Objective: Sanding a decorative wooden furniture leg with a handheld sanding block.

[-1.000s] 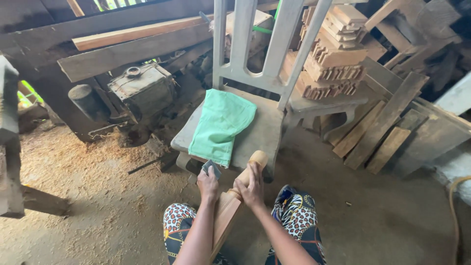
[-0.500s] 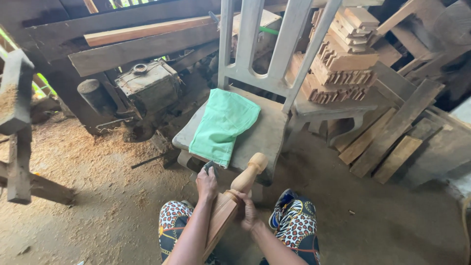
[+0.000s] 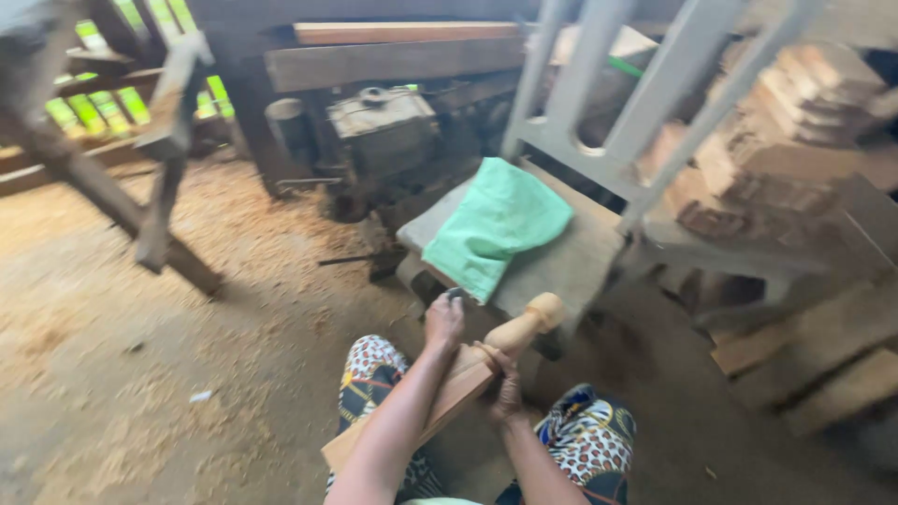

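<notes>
Between the knees: right hand (image 3: pixel 506 382), fingers wrapped under and around a turned wooden leg (image 3: pixel 468 376), closed on it near where the square part meets the rounded part
Left hand: left hand (image 3: pixel 443 321) above the leg's upper side, fingers curled around a small dark object (image 3: pixel 456 295) too blurred to name; whether it presses on the wood cannot be told
Leg, position: across the lap, over patterned trousers (image 3: pixel 587 441), its knob close to the front edge of a chair seat (image 3: pixel 571 266)
Leg, long axis: runs diagonally, square end low and to the left near the body, rounded knob end up and to the right, pointing away at the chair
Step in hand: by appearance, hand-finishing the leg's surface while the other hand steadies it
Next move calls for: a firm hold below and a stroke along the long axis
Around: green cloth (image 3: pixel 496 227) on the seat, engine (image 3: pixel 383 126) behind, stacked carved wood (image 3: pixel 795 112) at right, sawdust floor (image 3: pixel 140 355)
</notes>
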